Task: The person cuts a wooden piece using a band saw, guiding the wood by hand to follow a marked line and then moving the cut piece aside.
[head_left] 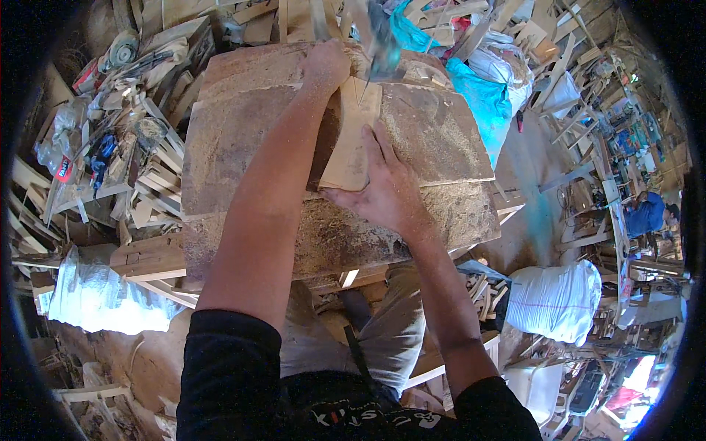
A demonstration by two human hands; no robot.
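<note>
A flat, pale wooden piece (353,140) with curved sides lies on the worn, sawdust-strewn worktable (243,140). My right hand (386,180) grips its near end, with the thumb along the bottom edge and the fingers along the right side. Beyond the piece's upper left corner, my left hand (326,66) is closed in a fist-like shape; whatever lies under its fingers is hidden. A thin dark line, seemingly a saw blade, meets the far end of the piece. Just above it hangs a blurred metal machine part (384,51).
Offcut wood (158,176) is heaped at the left. Turquoise plastic sheeting (482,103) hangs by the table's right edge. A white sack (555,301) stands at the lower right. Another person (646,214) in blue is at the far right.
</note>
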